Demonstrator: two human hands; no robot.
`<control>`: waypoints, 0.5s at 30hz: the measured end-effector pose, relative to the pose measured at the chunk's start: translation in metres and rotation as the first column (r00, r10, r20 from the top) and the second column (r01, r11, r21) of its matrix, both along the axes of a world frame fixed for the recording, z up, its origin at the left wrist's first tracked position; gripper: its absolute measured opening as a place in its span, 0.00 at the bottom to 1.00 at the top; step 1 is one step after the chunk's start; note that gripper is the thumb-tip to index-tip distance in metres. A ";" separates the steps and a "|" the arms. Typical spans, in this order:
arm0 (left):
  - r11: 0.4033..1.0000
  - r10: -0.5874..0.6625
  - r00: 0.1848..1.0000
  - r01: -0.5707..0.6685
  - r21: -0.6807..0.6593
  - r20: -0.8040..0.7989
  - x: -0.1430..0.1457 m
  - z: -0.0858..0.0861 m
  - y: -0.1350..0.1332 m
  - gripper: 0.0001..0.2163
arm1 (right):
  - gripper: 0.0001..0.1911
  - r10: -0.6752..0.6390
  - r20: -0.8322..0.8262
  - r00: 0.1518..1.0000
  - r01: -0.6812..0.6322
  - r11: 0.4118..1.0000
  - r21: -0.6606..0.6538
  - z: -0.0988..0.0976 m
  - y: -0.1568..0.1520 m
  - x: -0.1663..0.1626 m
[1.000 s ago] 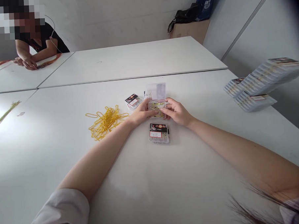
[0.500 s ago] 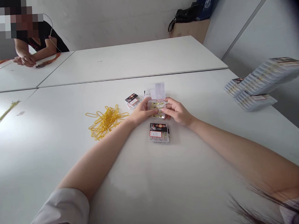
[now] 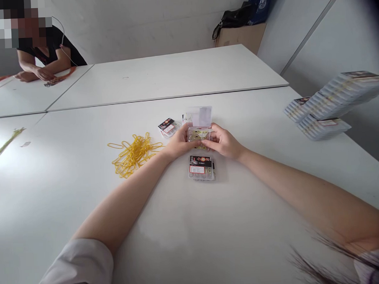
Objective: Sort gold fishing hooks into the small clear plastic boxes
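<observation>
Box lid (image 3: pixel 199 117) lower — hinge (image 3: pixel 199 127) crosswise

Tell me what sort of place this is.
Probably a packing or light assembly workroom: white rectangular tabletops set edge to edge, leaning stacks of flat clear plastic boxes at the right, and an open clear plastic case with its lid raised.

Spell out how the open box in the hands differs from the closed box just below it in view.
The open box has its lid raised; the closed box has its lid shut.
The left hand and right hand hold the open box; neither touches the closed box.
Both are clear and rectangular.
</observation>
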State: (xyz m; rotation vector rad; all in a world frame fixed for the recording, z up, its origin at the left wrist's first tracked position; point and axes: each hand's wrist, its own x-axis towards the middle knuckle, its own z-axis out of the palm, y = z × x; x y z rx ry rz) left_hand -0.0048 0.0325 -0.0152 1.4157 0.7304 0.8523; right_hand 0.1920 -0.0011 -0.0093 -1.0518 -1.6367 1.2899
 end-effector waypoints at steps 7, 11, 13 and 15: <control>1.000 -0.010 1.000 0.010 0.013 -0.025 -0.001 -0.004 0.001 0.26 | 0.22 0.031 0.020 0.999 -0.031 0.999 0.026 -0.005 0.002 0.001; 1.000 -0.004 0.999 0.004 0.006 -0.036 -0.001 -0.002 0.001 0.25 | 0.22 0.053 0.023 0.998 -0.054 0.997 0.055 -0.008 0.004 0.003; 1.000 -0.005 1.000 0.005 -0.001 -0.030 -0.001 -0.001 0.001 0.26 | 0.23 0.062 0.027 0.998 -0.064 0.996 0.064 -0.009 0.004 0.004; 1.000 -0.017 1.000 0.016 -0.015 -0.020 -0.001 0.000 0.001 0.26 | 0.23 0.072 0.025 0.997 -0.073 0.995 0.064 -0.009 0.004 0.004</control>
